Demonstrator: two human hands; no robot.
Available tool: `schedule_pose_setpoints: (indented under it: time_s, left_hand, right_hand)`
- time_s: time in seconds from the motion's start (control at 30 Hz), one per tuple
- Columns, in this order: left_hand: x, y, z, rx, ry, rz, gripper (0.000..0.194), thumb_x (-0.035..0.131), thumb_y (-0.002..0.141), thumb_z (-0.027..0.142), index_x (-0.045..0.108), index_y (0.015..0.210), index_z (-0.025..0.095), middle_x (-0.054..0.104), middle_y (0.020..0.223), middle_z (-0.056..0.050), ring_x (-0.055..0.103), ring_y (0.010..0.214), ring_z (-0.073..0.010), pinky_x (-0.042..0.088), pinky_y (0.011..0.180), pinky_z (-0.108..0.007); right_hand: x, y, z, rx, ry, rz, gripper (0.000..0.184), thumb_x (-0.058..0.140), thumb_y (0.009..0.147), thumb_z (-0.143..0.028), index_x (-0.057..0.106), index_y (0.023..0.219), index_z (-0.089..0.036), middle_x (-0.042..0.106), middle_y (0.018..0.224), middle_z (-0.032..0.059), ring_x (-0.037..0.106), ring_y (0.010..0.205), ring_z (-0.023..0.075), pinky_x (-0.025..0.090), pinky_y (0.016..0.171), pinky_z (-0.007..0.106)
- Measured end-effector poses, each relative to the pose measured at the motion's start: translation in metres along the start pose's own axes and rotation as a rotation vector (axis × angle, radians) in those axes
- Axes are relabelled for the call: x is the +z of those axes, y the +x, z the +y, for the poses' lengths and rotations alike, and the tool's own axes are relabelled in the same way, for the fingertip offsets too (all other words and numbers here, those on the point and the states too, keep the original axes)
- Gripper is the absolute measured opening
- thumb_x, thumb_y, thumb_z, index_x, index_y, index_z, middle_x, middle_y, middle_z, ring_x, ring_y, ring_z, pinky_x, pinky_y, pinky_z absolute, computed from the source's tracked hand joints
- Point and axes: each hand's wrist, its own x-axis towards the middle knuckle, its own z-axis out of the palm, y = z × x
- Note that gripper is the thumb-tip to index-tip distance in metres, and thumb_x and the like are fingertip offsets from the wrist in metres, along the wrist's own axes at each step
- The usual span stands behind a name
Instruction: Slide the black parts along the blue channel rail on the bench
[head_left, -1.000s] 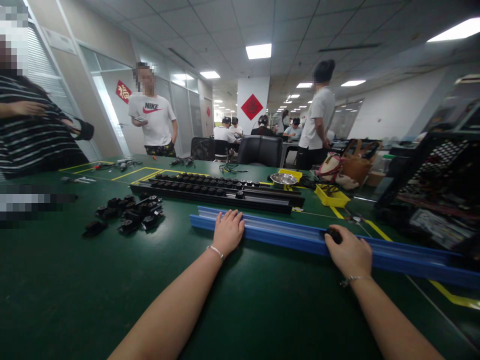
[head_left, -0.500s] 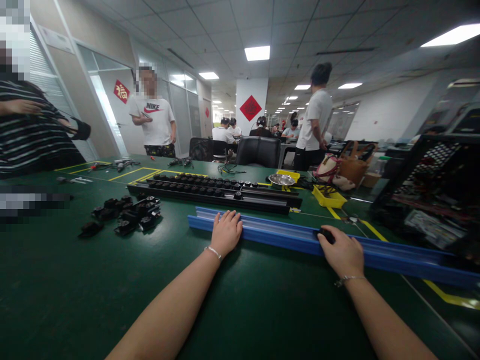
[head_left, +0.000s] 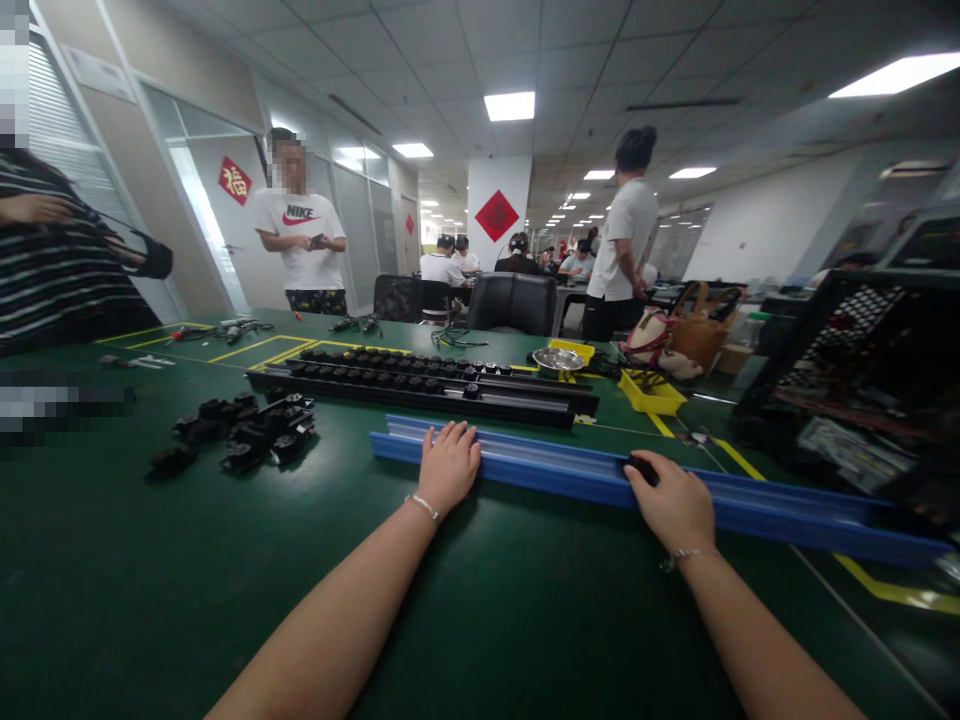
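A long blue rail (head_left: 540,465) with a channel along it lies on the green table in front of me. Near its left end, my left hand (head_left: 450,465) is laid over the rail, its fingers across the channel, gripping it. Farther right, my right hand (head_left: 673,500) holds a small black part (head_left: 643,468) at the channel between thumb and fingers; the hand covers most of the part. Loose black parts (head_left: 251,430) of a similar look lie in a heap to the left. Behind the blue rail are black rails (head_left: 525,402) carrying rows of black parts.
A yellow tray (head_left: 651,395) and a metal bowl (head_left: 559,358) stand beyond the rail. An open black case (head_left: 825,380) is at the right. Cables and tools (head_left: 244,327) lie along the far left edge. Several people stand or sit around the room.
My right hand has slid slightly left along the blue rail with the black part. My left hand stays on the rail. A person across the table has brought both hands together; the view has shifted slightly.
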Motion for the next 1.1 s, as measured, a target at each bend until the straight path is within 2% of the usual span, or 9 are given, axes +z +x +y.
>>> schedule_pose_setpoints:
  time_s: [0.27,0.47,0.77,1.1]
  left_hand:
    - [0.004,0.000,0.000,0.010,0.013,0.016,0.039,0.031,0.092,0.034,0.058,0.119,0.024,0.057,0.128,-0.006,0.045,0.123,-0.0230,0.024,0.107,-0.050]
    - [0.004,0.000,0.001,0.000,0.013,0.006,0.039,0.033,0.091,0.035,0.058,0.119,0.026,0.057,0.128,-0.006,0.045,0.123,-0.0239,0.023,0.107,-0.051]
    - [0.001,0.001,0.004,0.003,0.017,-0.004,0.039,0.032,0.091,0.034,0.058,0.119,0.025,0.057,0.128,-0.005,0.045,0.123,-0.0235,0.023,0.107,-0.052]
    - [0.001,0.001,0.006,0.011,0.005,0.004,0.039,0.032,0.092,0.033,0.057,0.119,0.025,0.057,0.128,-0.006,0.045,0.123,-0.0229,0.022,0.108,-0.052]
  right_hand:
    - [-0.004,-0.001,-0.003,0.034,0.052,-0.007,0.041,0.040,0.081,-0.044,0.063,0.106,-0.021,0.066,0.109,0.0067,0.058,0.098,0.0249,0.042,0.084,0.041]
    - [-0.004,-0.001,-0.005,0.010,0.066,0.028,0.040,0.039,0.082,-0.043,0.065,0.104,-0.021,0.067,0.107,0.0072,0.059,0.096,0.0247,0.043,0.083,0.041]
    - [0.005,-0.003,-0.014,-0.079,0.050,0.027,0.039,0.039,0.085,-0.040,0.064,0.107,-0.019,0.066,0.110,0.0075,0.058,0.101,0.0233,0.038,0.093,0.042]
    - [0.005,-0.005,-0.019,-0.086,0.099,0.017,0.040,0.038,0.085,-0.043,0.063,0.107,-0.021,0.066,0.109,0.0083,0.058,0.100,0.0241,0.040,0.089,0.042]
